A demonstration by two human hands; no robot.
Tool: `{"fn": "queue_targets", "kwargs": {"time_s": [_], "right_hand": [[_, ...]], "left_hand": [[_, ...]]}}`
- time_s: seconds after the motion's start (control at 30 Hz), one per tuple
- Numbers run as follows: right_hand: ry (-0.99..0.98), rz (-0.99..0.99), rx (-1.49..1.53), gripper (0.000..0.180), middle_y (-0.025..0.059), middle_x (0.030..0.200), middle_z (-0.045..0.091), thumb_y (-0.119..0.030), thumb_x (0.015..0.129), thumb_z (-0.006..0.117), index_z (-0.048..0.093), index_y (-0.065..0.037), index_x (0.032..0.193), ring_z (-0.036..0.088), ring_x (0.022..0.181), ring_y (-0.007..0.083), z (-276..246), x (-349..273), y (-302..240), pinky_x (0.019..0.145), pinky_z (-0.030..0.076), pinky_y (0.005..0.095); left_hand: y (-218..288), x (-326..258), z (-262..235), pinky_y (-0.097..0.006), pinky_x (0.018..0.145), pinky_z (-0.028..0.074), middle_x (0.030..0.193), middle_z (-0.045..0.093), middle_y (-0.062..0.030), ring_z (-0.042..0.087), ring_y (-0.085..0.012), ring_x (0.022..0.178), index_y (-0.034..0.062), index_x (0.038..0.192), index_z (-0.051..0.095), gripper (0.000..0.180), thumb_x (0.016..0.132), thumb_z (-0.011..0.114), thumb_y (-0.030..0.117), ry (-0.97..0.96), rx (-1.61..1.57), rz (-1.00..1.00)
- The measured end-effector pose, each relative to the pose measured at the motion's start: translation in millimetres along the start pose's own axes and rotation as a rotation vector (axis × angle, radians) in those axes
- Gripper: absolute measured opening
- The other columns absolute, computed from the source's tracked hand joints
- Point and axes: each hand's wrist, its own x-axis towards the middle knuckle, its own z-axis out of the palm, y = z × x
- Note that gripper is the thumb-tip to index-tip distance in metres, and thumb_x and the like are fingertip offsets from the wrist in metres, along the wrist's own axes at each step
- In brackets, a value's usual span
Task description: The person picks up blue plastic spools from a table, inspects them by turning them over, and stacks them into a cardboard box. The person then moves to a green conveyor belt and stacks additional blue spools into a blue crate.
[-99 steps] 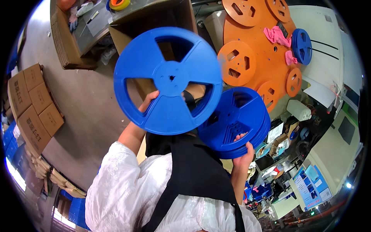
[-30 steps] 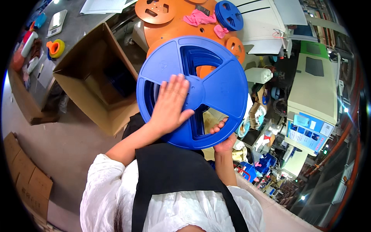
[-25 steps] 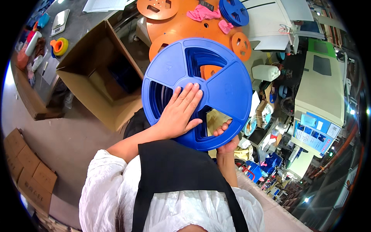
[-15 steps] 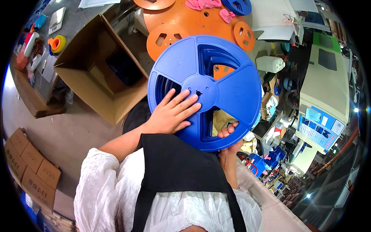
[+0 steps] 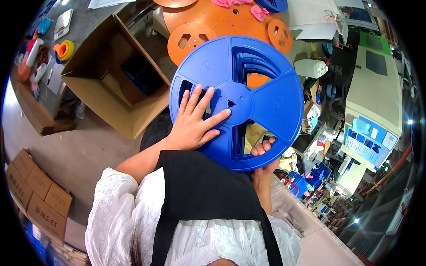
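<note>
Before my chest is a stack of blue plastic reels [image 5: 276, 103], with wide cutouts and a small hub hole. Several layers show through the upper cutout. My left hand [image 5: 191, 123] lies on the front face, fingers spread, its fingertips near the hub and over the left cutout. Through the lower cutout curl the fingers of my right hand [image 5: 263, 147], gripping the rim from below; the rest of that hand is partly hidden behind the reels. To the left stands an open cardboard box [image 5: 111, 95] with dark blue reels [image 5: 141, 73] inside.
An orange round table [image 5: 202, 20] with orange discs and pink cloths stands ahead. A grey table [image 5: 82, 22] with a scale and tape is far left. Flat cartons [image 5: 42, 195] lie lower left. A pale green machine [image 5: 372, 93] and a white jug [image 5: 310, 68] are right.
My left hand's fingers have shifted left and spread wider on the reel face. The reel stack has moved slightly up and right. My right hand keeps its grip.
</note>
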Motion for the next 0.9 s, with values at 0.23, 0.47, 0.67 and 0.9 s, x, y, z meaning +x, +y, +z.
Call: {"fn": "queue_targets", "kwargs": {"time_s": [0.23,0.47,0.67,0.9], "right_hand": [[0.007,-0.005,0.023,0.029,0.0104,0.089,0.063,-0.013,0.087,0.061,0.052,-0.003,0.112,0.061,0.079,0.0245,-4,-5,1,0.071,0.049,0.0397],[0.013,-0.011,0.027,0.029,0.0097,0.089,0.062,-0.013,0.086,0.061,0.052,-0.003,0.112,0.058,0.076,0.0221,-7,-10,2,0.069,0.045,0.0373],[0.002,-0.036,0.086,0.032,0.0093,0.091,0.062,-0.015,0.087,0.06,0.052,-0.003,0.115,0.058,0.078,0.0224,-17,-10,4,0.07,0.046,0.0372],[0.095,-0.086,-0.172,0.041,0.0085,0.096,0.061,-0.012,0.079,0.062,0.05,-0.003,0.117,0.057,0.082,0.0222,7,15,13,0.075,0.047,0.0398]], "left_hand": [[-1,-4,-4,-0.058,0.111,0.009,0.151,0.025,-0.0162,0.014,-0.0405,0.141,0.0319,0.127,0.056,0.047,0.082,0.064,0.042,0.025,-0.024,0.021],[2,-5,-6,-0.059,0.112,0.009,0.149,0.029,-0.0161,0.016,-0.0404,0.141,0.0318,0.12,0.062,0.037,0.086,0.059,0.046,-0.001,-0.005,0.085],[-11,-11,-9,-0.046,0.1,0.037,0.126,0.051,-0.0138,0.045,-0.0353,0.12,0.011,0.102,0.064,0.026,0.076,0.069,0.011,0.279,-0.179,-0.079],[-7,20,-7,-0.039,0.089,0.043,0.108,0.056,-0.0157,0.053,-0.0324,0.1,0.0065,0.134,0.043,0.055,0.085,0.065,0.017,0.021,-0.471,-0.322]]}}
